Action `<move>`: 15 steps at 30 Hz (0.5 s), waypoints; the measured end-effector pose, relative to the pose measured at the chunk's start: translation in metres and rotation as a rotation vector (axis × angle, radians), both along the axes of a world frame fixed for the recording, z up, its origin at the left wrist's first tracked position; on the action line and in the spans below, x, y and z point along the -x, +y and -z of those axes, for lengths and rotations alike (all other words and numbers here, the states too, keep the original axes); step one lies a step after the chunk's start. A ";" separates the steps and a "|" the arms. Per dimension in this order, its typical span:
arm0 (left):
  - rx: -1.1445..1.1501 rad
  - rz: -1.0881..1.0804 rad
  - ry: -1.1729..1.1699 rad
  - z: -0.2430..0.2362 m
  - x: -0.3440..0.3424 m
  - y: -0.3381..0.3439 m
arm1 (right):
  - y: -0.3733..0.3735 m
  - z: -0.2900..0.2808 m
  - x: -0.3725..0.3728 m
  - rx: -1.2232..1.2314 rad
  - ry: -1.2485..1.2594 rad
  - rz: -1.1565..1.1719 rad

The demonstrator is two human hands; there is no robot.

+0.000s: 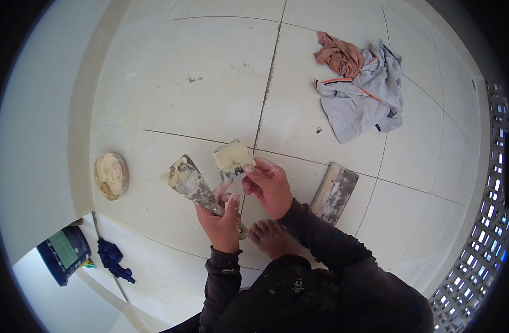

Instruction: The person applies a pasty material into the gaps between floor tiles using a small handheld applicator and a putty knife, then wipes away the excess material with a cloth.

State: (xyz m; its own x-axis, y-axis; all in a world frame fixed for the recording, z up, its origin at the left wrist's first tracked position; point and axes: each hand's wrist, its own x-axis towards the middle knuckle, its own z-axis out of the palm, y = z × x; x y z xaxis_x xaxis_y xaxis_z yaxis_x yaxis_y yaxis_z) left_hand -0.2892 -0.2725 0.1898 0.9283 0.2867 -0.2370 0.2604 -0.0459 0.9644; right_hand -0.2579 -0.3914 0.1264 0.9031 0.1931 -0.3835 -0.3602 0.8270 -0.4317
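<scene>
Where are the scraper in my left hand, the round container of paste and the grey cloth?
Scraper (191, 182), head view: on its smeared blade.
Round container (126, 176), head view: on its right rim.
Grey cloth (354, 105), head view: on its broad middle.

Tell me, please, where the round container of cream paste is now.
In the head view, the container sits on the floor at left, near the baseboard, left of the scraper in the left hand.
</scene>
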 end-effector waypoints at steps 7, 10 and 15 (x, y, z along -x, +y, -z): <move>0.145 -0.156 0.055 -0.007 0.006 0.004 | 0.009 -0.012 -0.005 0.141 -0.121 -0.139; 0.157 -0.191 0.050 -0.009 -0.001 -0.001 | 0.007 -0.010 -0.009 0.163 -0.139 -0.188; 0.157 -0.305 0.046 -0.009 -0.008 -0.008 | 0.009 -0.011 -0.011 0.192 -0.201 -0.202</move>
